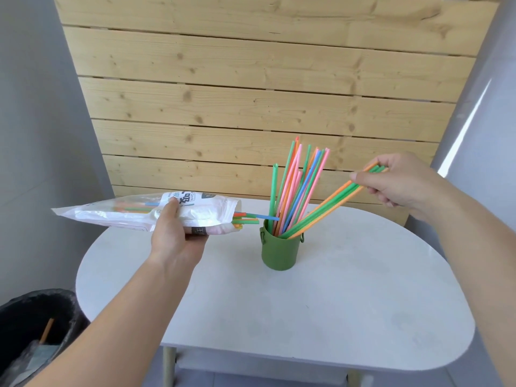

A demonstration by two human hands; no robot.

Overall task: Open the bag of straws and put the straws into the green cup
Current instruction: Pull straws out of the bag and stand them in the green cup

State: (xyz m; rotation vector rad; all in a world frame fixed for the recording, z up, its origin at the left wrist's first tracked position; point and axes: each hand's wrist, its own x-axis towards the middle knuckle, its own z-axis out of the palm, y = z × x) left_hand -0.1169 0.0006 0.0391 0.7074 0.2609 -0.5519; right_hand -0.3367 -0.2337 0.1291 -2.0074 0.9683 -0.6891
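Straws (293,188) of many colours stand fanned in the green cup (280,254), which is upright on the white table (307,317). The right hand (402,182) pinches a few green and orange straws (329,203) by their upper ends, their lower ends inside the cup. The left hand (178,236) grips the bag (120,213), held level just left of the cup, with straw tips poking from its open mouth. A black bin (33,325) sits at lower left.

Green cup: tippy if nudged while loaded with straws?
Probably top-heavy: the green cup is narrow and the straws stand far above its rim. Likely light, so a high push may tip it; on the smooth white table a low one probably slides it.
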